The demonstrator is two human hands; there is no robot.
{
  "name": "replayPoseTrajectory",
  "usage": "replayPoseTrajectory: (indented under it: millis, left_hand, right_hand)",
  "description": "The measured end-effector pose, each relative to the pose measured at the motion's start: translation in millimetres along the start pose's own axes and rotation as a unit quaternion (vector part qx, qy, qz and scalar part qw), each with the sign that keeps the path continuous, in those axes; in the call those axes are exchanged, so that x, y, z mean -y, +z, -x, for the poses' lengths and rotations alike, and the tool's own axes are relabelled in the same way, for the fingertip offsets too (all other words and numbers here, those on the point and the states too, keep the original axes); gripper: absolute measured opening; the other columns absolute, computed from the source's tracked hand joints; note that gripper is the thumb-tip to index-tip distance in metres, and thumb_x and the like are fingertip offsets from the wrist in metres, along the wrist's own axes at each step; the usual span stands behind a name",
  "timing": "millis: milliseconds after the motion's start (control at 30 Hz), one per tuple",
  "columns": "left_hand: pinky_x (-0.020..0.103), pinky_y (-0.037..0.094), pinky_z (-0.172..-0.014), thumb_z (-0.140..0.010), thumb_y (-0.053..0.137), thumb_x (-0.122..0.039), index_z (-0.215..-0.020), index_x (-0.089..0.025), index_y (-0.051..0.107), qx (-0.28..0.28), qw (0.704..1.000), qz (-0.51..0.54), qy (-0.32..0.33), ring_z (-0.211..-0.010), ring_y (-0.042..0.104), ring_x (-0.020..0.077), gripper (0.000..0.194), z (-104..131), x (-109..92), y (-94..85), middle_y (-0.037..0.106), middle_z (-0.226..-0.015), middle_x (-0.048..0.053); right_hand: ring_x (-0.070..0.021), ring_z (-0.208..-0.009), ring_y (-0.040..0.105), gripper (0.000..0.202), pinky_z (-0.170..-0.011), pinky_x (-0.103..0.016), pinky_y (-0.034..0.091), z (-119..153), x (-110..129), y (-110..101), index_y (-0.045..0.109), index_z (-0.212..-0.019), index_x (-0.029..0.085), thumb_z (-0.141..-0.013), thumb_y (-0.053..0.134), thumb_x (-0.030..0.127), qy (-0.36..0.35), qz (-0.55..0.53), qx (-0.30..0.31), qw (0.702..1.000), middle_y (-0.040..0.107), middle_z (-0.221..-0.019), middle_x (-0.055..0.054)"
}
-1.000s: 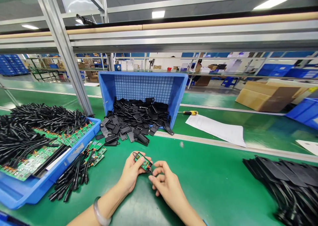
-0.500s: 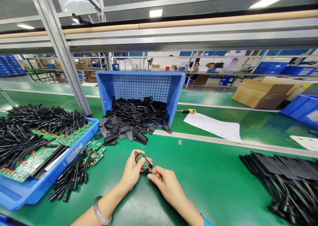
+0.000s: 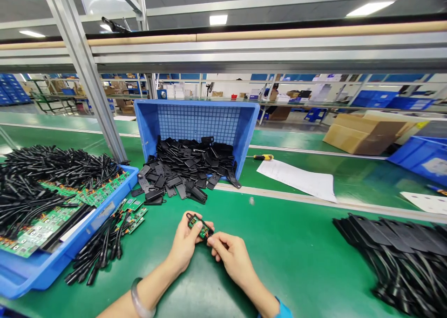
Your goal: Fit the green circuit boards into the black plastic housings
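Head view: the left hand (image 3: 187,236) is closed around the black casing (image 3: 190,217) with its green circuit board (image 3: 196,228), thumb on top; the right hand (image 3: 228,252) (fingertips nearly together) pinches at the casing's wired end, above the green table (image 3: 279,253).

You get bright light from ceiling panels (image 3: 218,20), soft glare on the green counter (image 3: 279,243), and stretched, smeared edges.

No legible words, numbers or signs anywhere.
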State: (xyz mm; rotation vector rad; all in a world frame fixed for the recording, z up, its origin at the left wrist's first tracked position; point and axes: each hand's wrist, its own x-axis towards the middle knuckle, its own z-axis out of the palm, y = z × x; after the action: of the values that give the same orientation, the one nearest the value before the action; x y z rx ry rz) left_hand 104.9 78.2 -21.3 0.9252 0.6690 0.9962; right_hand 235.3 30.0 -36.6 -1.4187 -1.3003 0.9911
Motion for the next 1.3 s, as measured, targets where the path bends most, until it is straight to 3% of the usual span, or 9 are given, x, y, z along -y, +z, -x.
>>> replayPoseTrajectory:
  millis: [133,300,533,800,1000,1133,1300]
  left_hand:
    - [0.034,0.051,-0.073,-0.075,0.068,-0.04,-0.094,-0.019,0.046,-0.021,1.0,0.017,0.012,-0.085,0.067,0.0225,0.036,1,0,1.0,0.07,-0.09,0.009]
    - [0.035,0.051,-0.072,-0.069,0.073,-0.042,-0.092,-0.018,0.046,-0.055,0.997,0.051,-0.012,-0.084,0.067,0.0237,0.042,2,1,5.1,0.071,-0.086,0.01]
    - [0.034,0.051,-0.071,-0.072,0.068,-0.046,-0.093,-0.019,0.047,-0.072,0.996,-0.04,0.041,-0.089,0.066,0.0245,0.039,5,0,7.2,0.07,-0.093,0.01]
    - [0.034,0.05,-0.077,-0.073,0.068,-0.044,-0.092,-0.019,0.051,-0.052,0.994,-0.067,0.062,-0.089,0.066,0.0231,0.036,5,-3,7.2,0.07,-0.092,0.009]
    - [0.026,0.046,-0.06,-0.072,0.067,-0.044,-0.097,-0.016,0.054,-0.039,0.996,-0.084,-0.02,-0.064,0.062,0.0169,0.04,1,-12,4.9,0.067,-0.071,0.004]
    - [0.021,0.042,-0.053,-0.071,0.067,-0.034,-0.092,-0.015,0.06,-0.013,0.99,-0.141,-0.025,-0.058,0.056,0.0128,0.029,-1,-11,0.7,0.062,-0.064,0.0]
    - [0.019,0.039,-0.046,-0.074,0.06,-0.03,-0.086,-0.015,0.06,0.077,0.976,-0.189,-0.076,-0.052,0.051,0.0116,0.019,-2,-3,0.5,0.062,-0.062,0.001]
  right_hand:
    - [-0.0111,-0.044,0.049,0.043,-0.046,-0.022,0.037,-4,-1,-1,0.062,-0.066,0.016,-0.08,0.052,0.055,0.001,0.005,0.008,1.0,0.058,-0.052,0.0]
    - [-0.0088,-0.039,0.045,0.049,-0.043,-0.021,0.034,-10,-4,-5,0.06,-0.064,0.015,-0.076,0.052,0.062,0.05,-0.062,0.075,0.994,0.053,-0.047,0.002]
    - [-0.0101,-0.041,0.048,0.047,-0.045,-0.021,0.038,-10,-5,-1,0.058,-0.064,0.016,-0.08,0.049,0.06,0.028,0.017,0.023,0.999,0.055,-0.048,0.001]
    - [-0.0105,-0.041,0.048,0.047,-0.045,-0.021,0.038,-12,-4,-1,0.057,-0.063,0.017,-0.081,0.046,0.06,0.016,0.016,0.024,0.999,0.052,-0.046,0.002]
    - [-0.0099,-0.051,0.043,0.04,-0.05,-0.021,0.034,-9,3,-4,0.053,-0.057,0.017,-0.081,0.055,0.05,-0.061,0.05,0.061,0.995,0.051,-0.053,0.003]
    - [-0.0118,-0.057,0.048,0.028,-0.054,-0.023,0.039,-3,7,-6,0.061,-0.073,0.017,-0.084,0.058,0.043,-0.147,0.133,-0.018,0.98,0.057,-0.064,0.001]
    - [-0.0156,-0.074,0.059,0.026,-0.067,-0.026,0.047,-5,1,-15,0.064,-0.098,0.02,-0.095,0.04,0.029,-0.262,0.185,-0.055,0.945,0.063,-0.081,-0.005]
